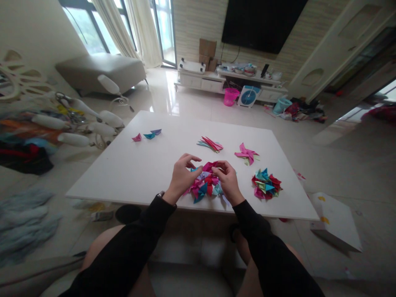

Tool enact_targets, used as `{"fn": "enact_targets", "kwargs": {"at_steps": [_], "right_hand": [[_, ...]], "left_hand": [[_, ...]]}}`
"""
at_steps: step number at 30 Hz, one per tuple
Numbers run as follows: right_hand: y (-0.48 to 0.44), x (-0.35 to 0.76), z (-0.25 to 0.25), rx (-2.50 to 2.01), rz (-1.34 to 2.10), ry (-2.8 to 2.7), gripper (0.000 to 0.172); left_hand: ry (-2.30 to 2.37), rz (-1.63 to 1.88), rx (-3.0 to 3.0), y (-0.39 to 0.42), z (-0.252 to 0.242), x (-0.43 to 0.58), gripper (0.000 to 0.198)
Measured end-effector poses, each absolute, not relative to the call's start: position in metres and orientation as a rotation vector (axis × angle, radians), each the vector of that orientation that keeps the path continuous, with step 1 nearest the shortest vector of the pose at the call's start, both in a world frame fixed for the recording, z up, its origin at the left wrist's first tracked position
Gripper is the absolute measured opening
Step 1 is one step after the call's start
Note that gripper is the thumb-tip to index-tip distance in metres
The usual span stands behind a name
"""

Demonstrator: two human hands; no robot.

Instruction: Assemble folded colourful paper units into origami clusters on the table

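Observation:
My right hand (228,178) pinches a magenta folded paper piece (209,166) between thumb and fingers. Just left of it is my left hand (185,173), fingers curved and parted from the thumb; the thumb tip is near the paper, and I cannot tell if it touches. Under both hands lies a loose pile of folded paper pieces (202,190) in pink, red, blue and lilac, partly hidden by the hands. A second heap of coloured folded papers (266,185) sits to the right. Beyond the hands are a fanned stack of long folded papers (210,144) and pink paper pinwheel shapes (246,154).
Three small paper boats (149,135) stand at the far left of the white table (108,169). A lamp with several white shades (103,128) reaches close to the table's left edge. A white box (335,218) is on the floor at right. A pink basket (230,96) stands beyond.

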State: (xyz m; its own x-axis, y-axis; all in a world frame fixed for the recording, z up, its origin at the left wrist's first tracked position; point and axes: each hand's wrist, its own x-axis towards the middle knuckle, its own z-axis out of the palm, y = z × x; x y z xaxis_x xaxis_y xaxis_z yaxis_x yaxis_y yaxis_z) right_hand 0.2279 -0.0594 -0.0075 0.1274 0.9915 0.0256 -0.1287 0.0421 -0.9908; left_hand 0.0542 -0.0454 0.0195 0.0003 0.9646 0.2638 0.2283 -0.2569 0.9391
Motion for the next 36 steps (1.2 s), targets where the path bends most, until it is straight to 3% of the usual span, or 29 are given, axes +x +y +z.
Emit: {"fn": "enact_targets", "kwargs": {"at_steps": [9,15,19,23,36], "right_hand": [[-0.054,0.23,-0.012,-1.116,1.154,-0.986,0.027],[-0.058,0.23,-0.007,-1.23,1.047,-1.227,0.028],[-0.063,0.233,-0.002,-1.263,0.596,-1.512,0.031],[-0.066,0.236,0.001,-1.183,0.288,-1.75,0.022],[-0.065,0.237,-0.004,-1.174,0.206,-1.845,0.012]], "left_hand": [[0.898,1.072,0.633,-0.047,0.004,0.076,0.037],[0.975,1.17,0.846,-0.047,0.004,0.072,0.033],[1.06,1.19,1.014,-0.048,0.005,0.069,0.032],[1.077,1.198,1.14,-0.05,0.007,0.07,0.031],[1.099,1.203,1.265,-0.051,0.006,0.07,0.022]]}}
